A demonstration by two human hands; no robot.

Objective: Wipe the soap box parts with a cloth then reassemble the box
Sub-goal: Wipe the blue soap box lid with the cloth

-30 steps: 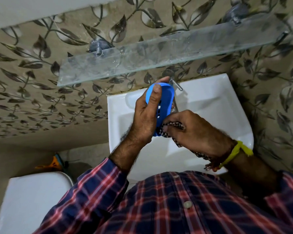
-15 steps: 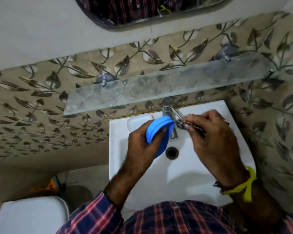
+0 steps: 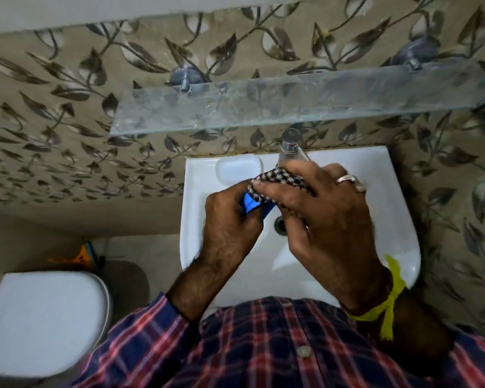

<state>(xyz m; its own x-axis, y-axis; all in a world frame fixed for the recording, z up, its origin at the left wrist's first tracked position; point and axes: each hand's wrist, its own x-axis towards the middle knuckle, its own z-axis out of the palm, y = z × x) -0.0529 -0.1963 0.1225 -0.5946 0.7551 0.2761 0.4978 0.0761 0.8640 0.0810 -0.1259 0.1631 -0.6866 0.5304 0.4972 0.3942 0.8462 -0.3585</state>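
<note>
So in the head view, a blue soap box part (image 3: 249,204) is being held over the white washbasin (image 3: 387,219), just above and to the left of the drain hole (image 3: 279,224). The left hand (image 3: 230,225) is wrapped round it from the left, grip clamped on the blue plastic, so only a small bit of it is left showing between the fingers. A black-and-white checked cloth (image 3: 277,179) is pressed against the top of the part by the right hand (image 3: 319,219), fingers closed down on the cloth, with the fabric bunched under the fingertips and touching the blue piece. A silver ring (image 3: 346,179) can be seen on one finger of the right hand, and a yellow thread (image 3: 389,301) is tied round that wrist. Which piece of the box it is can't really be told, too much is covered. The chrome tap (image 3: 290,145) is partly hidden just behind the cloth. A moulded soap recess (image 3: 238,169) is sat at the basin's back left corner. A glass shelf (image 3: 291,105) is fixed to the leaf-patterned wall tiles (image 3: 67,121) above the basin. A white toilet lid (image 3: 42,323) is seen bottom left, and a plaid shirt (image 3: 263,345) fills the bottom edge.
</note>
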